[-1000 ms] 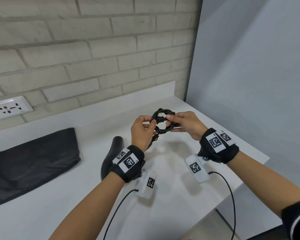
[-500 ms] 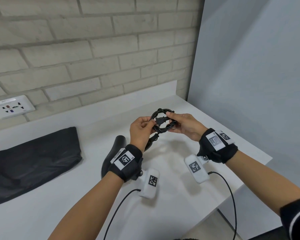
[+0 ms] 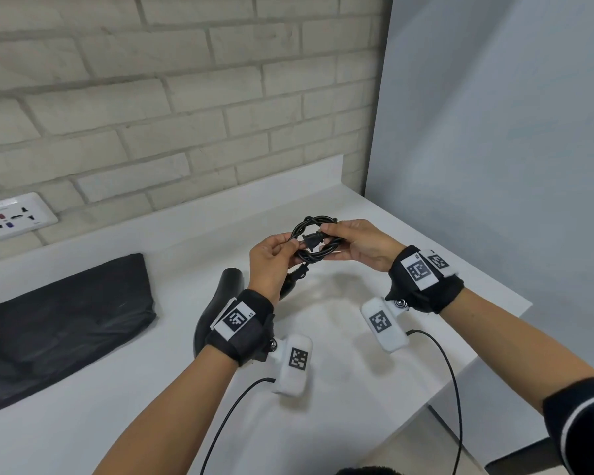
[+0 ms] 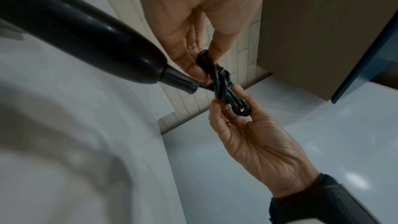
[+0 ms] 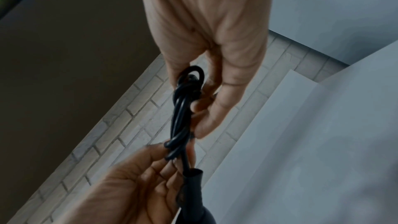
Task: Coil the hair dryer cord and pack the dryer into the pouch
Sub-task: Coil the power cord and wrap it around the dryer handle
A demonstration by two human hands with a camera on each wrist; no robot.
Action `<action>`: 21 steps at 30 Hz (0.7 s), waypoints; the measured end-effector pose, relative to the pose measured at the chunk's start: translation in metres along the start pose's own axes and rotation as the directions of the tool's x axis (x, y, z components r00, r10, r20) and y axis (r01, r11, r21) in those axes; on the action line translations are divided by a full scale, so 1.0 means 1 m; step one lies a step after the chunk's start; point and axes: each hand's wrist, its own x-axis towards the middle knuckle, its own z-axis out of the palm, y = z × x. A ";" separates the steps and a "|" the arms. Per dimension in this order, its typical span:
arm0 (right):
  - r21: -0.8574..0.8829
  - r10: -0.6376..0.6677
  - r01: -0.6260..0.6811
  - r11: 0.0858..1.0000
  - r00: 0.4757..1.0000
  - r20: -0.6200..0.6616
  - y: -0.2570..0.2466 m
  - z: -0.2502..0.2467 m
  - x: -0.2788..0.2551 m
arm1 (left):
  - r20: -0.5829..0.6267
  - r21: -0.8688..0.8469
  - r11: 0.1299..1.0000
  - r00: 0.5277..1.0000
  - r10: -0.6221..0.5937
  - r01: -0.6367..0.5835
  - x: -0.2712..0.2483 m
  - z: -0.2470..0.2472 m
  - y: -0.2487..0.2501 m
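A black cord (image 3: pixel 314 222) is wound into a small coil, held above the white counter (image 3: pixel 374 389). My left hand (image 3: pixel 271 255) pinches the coil's left side, and my right hand (image 3: pixel 354 240) pinches its right side, the fingers by the plug (image 3: pixel 312 241) lying across the coil's middle. The black hair dryer (image 3: pixel 222 296) lies on the counter under my left wrist; its handle end (image 4: pixel 86 43) and strain relief lead into the coil (image 4: pixel 224 86). The right wrist view shows the coil (image 5: pixel 183 108) edge-on between both hands. A black pouch (image 3: pixel 55 323) lies flat at the left.
A white wall socket (image 3: pixel 12 217) sits on the brick wall at the left. A grey partition (image 3: pixel 494 166) closes off the right side, and the counter's front-right edge (image 3: pixel 487 351) drops off near my right forearm. Thin black wrist-camera cables hang below both wrists.
Both hands have shifted slightly on the coil, and the plug now lies across its middle under my right fingers. The dryer and pouch have not moved.
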 end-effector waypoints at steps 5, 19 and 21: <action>-0.068 0.054 -0.049 0.997 0.996 0.075 -0.006 0.002 -0.001 | -0.015 -0.061 0.998 0.999 -0.031 0.030 -0.001 -0.001 -0.002; -0.112 -0.018 0.024 0.993 0.998 0.061 0.006 0.009 0.005 | -0.012 -0.016 0.999 0.999 -0.047 0.046 -0.006 -0.002 -0.008; -0.226 -0.021 0.049 0.973 0.992 0.125 0.002 0.006 0.001 | -0.005 0.010 1.000 1.000 -0.029 0.030 -0.007 -0.003 -0.009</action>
